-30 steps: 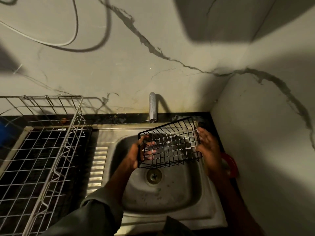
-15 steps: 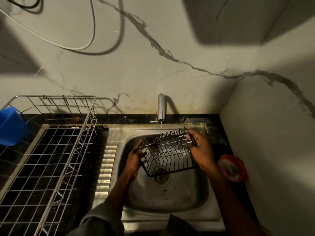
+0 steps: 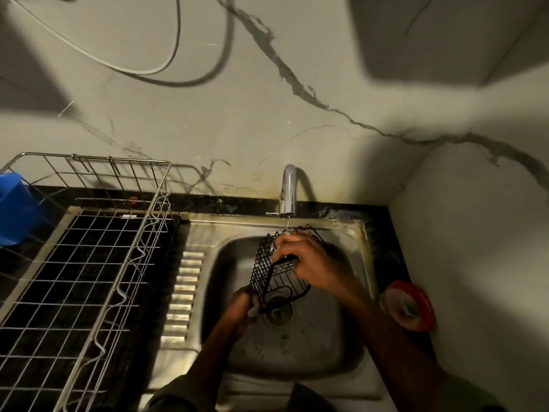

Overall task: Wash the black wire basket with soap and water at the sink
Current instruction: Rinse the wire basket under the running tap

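We hold the black wire basket [image 3: 277,270] over the bowl of the steel sink [image 3: 300,349], turned up on edge so that its long side runs from the tap end down toward the drain [image 3: 277,312]. Nothing lies inside the basket; we see only its wires. Our right hand [image 3: 309,260] is closed over its upper end, fingers wrapped around the rim wires. Our left hand [image 3: 242,309] pinches the lower corner, just above the drain. A thin stream of water falls from the tap [image 3: 288,190] onto the top of the basket, right at our right fingers.

The sink bowl holds only water drops and a few small specks around the drain. To the left of the bowl is the ribbed draining board [image 3: 182,292], and beyond it a large silver wire rack [image 3: 89,263] stands on the dark counter; its near wall rises just beside the sink's left edge. In the rack's far left corner sits 1 blue plastic container [image 3: 13,209]; we cannot tell what is in it.

On the right, a red round tub [image 3: 408,307] sits on the narrow strip of counter between the sink rim and the side wall [image 3: 475,263], which closes that side in tightly. The back wall is close behind the tap. Open room lies mostly within the bowl itself, below and in front of the basket.
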{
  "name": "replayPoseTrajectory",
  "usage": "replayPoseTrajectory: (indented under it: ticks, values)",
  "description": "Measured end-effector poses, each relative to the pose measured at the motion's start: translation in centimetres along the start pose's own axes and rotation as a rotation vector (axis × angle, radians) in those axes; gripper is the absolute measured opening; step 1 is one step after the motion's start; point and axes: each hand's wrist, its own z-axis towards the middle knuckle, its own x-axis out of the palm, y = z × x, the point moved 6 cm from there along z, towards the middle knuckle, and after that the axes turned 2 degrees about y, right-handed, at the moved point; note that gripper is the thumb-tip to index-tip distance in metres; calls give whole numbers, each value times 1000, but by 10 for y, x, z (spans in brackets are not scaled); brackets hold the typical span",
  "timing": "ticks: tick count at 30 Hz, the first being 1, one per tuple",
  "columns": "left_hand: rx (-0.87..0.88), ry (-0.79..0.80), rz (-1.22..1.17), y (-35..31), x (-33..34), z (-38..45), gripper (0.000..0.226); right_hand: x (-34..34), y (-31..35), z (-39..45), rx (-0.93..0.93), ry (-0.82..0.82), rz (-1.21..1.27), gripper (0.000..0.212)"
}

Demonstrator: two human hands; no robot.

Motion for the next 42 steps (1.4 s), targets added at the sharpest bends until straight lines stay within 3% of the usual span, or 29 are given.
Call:
replayPoseTrajectory:
  ticks: [5,8,11,18,22,26,29,30,33,35,42]
  values:
    - [-24,-21,-363,-29,14,-5,23,25,4,12,-120,91,-219,43]
    - [27,61,-498,-38,25,-4,48,26,21,22,-177,37,-252,28]
    - [46,124,-577,-39,31,0,46,42,37,30,-182,19,-268,24]
    - [-30,162,-447,-15,5,2,37,61,39,30,-220,83,-297,20]
    - [-23,210,-215,-14,15,-9,37,56,28,42,-153,81,-211,15]
    - [-82,164,-210,-19,21,-5,41,47,21,54,-33,17,-134,28]
    - [-135,120,-185,-9,18,2,43,33,7,53,177,-25,294,57]
    - [-142,101,-173,-4,14,5,44,28,-3,51,289,-52,478,57]
    - [-150,51,-167,8,2,9,51,11,-29,48,575,-256,1014,25]
    - [-148,43,-160,11,-3,9,55,5,-34,49,652,-389,1219,20]
    - [-162,86,-66,8,-10,8,53,16,-32,67,693,-429,613,11]
